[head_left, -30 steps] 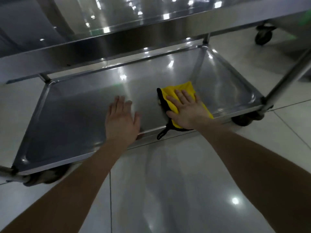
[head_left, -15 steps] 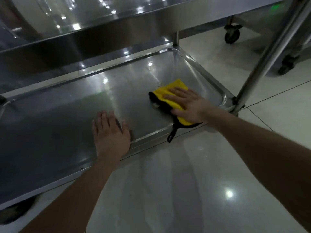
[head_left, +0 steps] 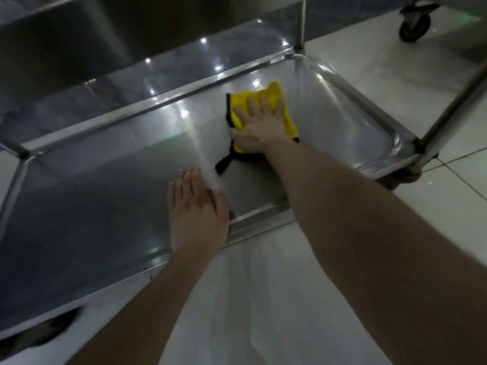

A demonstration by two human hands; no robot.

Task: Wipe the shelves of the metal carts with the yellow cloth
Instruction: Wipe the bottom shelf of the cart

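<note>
Lower cart shelf [head_left: 87,206]: right hand [head_left: 259,127], fingers spread flat, presses the yellow cloth [head_left: 266,100] toward the shelf's far right corner. Left hand [head_left: 196,209] rests flat, fingers together, at the near rim. Bare steel extends leftward.

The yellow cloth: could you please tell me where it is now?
In the head view, the yellow cloth lies on the lower shelf, right of centre, under the right hand, with the left hand to its left.
</note>
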